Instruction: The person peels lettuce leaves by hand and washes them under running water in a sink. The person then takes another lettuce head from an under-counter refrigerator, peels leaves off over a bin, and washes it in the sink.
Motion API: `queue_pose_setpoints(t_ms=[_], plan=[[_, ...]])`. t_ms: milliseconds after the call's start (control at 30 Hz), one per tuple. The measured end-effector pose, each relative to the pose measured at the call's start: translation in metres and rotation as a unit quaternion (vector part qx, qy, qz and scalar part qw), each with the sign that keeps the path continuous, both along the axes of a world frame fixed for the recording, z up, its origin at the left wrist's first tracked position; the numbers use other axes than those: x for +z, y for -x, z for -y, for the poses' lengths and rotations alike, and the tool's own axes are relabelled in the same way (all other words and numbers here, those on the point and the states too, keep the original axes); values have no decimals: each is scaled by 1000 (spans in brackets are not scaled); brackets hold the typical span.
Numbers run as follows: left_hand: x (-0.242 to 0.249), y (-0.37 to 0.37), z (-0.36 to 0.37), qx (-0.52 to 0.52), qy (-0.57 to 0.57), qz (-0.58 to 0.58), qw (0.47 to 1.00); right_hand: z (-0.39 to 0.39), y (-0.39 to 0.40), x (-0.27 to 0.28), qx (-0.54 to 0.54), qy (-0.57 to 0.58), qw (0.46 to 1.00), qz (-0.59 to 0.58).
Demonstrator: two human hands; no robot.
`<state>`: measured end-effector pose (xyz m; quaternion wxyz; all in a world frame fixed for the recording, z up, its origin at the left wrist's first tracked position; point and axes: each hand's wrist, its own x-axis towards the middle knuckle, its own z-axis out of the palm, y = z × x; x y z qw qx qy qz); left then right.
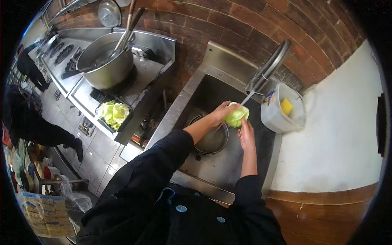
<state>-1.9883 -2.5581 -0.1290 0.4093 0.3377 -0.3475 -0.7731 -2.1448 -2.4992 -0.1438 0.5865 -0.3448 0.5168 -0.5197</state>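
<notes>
Both of my hands hold a pale green lettuce leaf (237, 116) under the running water of a curved metal faucet (272, 64). My left hand (221, 113) grips its left edge from above, fingers partly hidden behind the leaf. From the lower right, my right hand (246, 134) pinches the edge with thumb and fingers. Below them a round metal pot (226, 143) stands in the steel sink (208, 167), partly covered by my left forearm. More lettuce leaves (114, 114) are heaped in a dark tray (127, 121) left of the sink.
A large pot (107, 75) with long-handled utensils stands on the stove (151, 73). Right of the faucet sits a white plastic container (271, 114) with a yellow sponge (286, 106). At far left are people in dark clothes (30, 118). A brick wall (245, 20) rises behind the sink.
</notes>
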Motion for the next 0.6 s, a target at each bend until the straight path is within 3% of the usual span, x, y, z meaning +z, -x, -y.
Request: queue_pose_setpoints(t_ms=[100, 167, 267, 333, 400, 433, 500, 600], plan=[[12, 16, 30, -71, 11, 10, 997, 21, 27, -7, -63, -29, 997, 35], [16, 23, 36, -86, 11, 22, 996, 27, 38, -9, -22, 32, 984, 174], [28, 16, 37, -71, 102, 247, 961, 33, 43, -9, 26, 0, 970, 243], [30, 13, 24, -75, 67, 190, 976, 36, 39, -12, 55, -12, 959, 278], [12, 9, 24, -85, -25, 32, 996, 40, 33, -26, 101, -44, 975, 193], [-1, 5, 28, -83, -26, 35, 996, 41, 29, -26, 102, -44, 974, 195], [-19, -5, 32, -19, -22, 13, 1000, 40, 24, -19, 11, -14, 997, -71], [-14, -20, 24, -2, -11, 81, 997, 36, 15, -14, 31, 43, 999, -15]])
